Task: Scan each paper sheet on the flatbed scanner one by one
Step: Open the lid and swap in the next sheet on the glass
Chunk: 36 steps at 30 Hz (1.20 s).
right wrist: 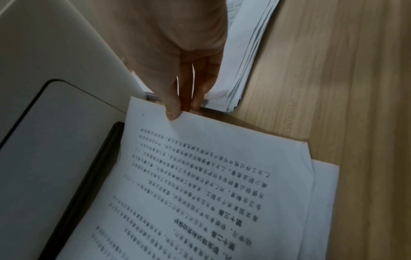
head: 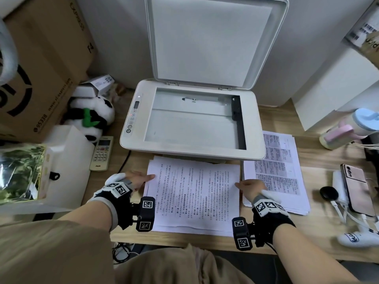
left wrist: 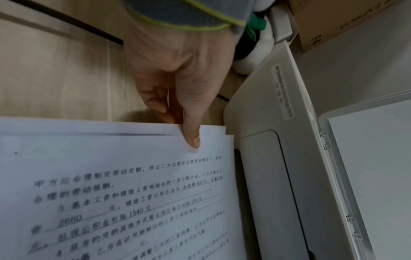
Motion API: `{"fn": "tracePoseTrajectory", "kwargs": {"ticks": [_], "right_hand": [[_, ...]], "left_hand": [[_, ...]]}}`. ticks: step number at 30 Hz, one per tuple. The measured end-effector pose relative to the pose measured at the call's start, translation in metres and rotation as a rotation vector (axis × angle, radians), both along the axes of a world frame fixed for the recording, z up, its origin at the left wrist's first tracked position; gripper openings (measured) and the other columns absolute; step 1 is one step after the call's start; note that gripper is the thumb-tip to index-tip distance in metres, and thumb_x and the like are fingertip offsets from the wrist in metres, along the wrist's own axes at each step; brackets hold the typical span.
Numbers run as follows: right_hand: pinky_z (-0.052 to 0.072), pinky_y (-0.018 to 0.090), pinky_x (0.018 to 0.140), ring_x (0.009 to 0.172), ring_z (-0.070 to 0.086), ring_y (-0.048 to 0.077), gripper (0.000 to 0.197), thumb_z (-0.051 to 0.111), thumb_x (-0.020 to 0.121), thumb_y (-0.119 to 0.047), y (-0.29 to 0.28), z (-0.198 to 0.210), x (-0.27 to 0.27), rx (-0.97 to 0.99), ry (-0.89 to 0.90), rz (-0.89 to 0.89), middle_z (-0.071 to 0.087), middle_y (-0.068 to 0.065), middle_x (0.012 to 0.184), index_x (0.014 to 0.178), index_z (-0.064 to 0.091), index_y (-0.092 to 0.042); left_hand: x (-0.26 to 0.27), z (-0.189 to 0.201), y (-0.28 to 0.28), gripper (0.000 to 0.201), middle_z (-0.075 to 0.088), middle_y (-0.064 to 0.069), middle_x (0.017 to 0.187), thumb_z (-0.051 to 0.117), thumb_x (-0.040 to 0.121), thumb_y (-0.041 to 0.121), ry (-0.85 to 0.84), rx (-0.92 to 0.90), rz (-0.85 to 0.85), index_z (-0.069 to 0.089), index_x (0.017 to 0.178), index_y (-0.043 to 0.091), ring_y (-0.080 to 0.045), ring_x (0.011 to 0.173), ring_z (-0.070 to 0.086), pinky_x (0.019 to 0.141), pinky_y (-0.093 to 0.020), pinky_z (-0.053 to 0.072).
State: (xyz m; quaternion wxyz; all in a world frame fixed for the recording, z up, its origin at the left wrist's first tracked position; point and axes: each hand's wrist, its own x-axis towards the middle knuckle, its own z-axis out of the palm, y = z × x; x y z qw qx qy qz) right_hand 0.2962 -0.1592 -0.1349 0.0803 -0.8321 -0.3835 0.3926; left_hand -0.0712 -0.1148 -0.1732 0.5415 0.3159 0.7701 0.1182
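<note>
Holding the top sheet (head: 194, 191) by both short edges: your left hand (head: 137, 179) pinches its left edge, thumb on top and fingers (left wrist: 155, 103) curled under, and your right hand (head: 251, 187) pinches its right edge the same way, thumb on the printed face and fingers (right wrist: 195, 98) beneath.

Sheet: printed side up, lying over a small stack (head: 176, 227) just in front of the scanner (head: 254, 128) on the table (head: 320, 228). In the right wrist view the held edge is lifted clear of the sheets below; the near corner curls a little.

Scanner: lid (head: 215, 39) raised upright against the wall. Glass (head: 192, 121) bare. Button panel (head: 132, 117) along its left rim.

Second pile (head: 281, 173): printed pages, right of the scanner's front corner, just beside your right hand and partly tucked under the scanner's edge.

Left of the scanner: remote (head: 101, 153) on the table, plush panda (head: 92, 117) behind it, cardboard box (head: 43, 64) further back.

Right of the second pile: phone (head: 356, 187), cables (head: 346, 212) and a black mouse-like object (head: 328, 193). A capped cup (head: 348, 130) lies behind them.
</note>
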Motion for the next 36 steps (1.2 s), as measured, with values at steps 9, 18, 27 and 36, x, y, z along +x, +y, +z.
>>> {"fn": "tracePoseTrajectory", "kwargs": {"ticks": [9, 18, 27, 36], "right_hand": [[0.050, 0.039, 0.074, 0.081, 0.058, 0.030, 0.014, 0.052, 0.088, 0.005, -0.008, 0.001, -0.016, 0.030, 0.404, -0.235, 0.061, 0.017, 0.094, 0.096, 0.062, 0.003], [0.034, 0.027, 0.055, 0.087, 0.046, 0.024, 0.029, 0.061, 0.079, 0.000, -0.005, 0.022, 0.003, 0.226, 0.309, -0.530, 0.054, 0.011, 0.099, 0.107, 0.061, 0.007], [0.021, 0.031, 0.057, 0.059, 0.025, 0.020, 0.036, 0.050, 0.086, -0.004, 0.028, 0.086, 0.025, 0.592, 0.304, -0.513, 0.029, 0.006, 0.058, 0.054, 0.037, -0.013], [0.036, 0.008, 0.046, 0.057, 0.043, 0.008, 0.010, 0.058, 0.090, -0.011, 0.084, 0.163, 0.011, 0.876, 0.378, -0.218, 0.057, -0.005, 0.065, 0.084, 0.064, -0.017]], "left_hand": [[0.002, 0.005, 0.000, 0.038, 0.069, -0.020, 0.107, 0.076, 0.076, 0.029, 0.030, 0.000, -0.056, 0.069, 0.108, 0.008, -0.038, 0.106, 0.062, 0.076, -0.035, 0.049], [0.019, 0.060, 0.011, 0.046, 0.046, 0.001, 0.068, 0.077, 0.075, 0.029, -0.182, -0.129, -0.465, 0.063, 0.114, 0.009, -0.008, 0.054, 0.037, 0.045, -0.017, 0.028], [0.039, 0.134, 0.049, 0.037, 0.045, 0.007, 0.049, 0.084, 0.053, 0.041, -0.495, 0.074, -0.526, 0.060, 0.068, 0.017, -0.003, 0.039, 0.033, 0.037, -0.012, 0.024], [0.037, 0.206, 0.103, 0.014, 0.072, 0.005, 0.070, 0.057, 0.093, 0.023, -0.436, 0.614, -0.041, 0.066, 0.086, 0.015, -0.006, 0.057, 0.050, 0.046, -0.012, 0.034]]}}
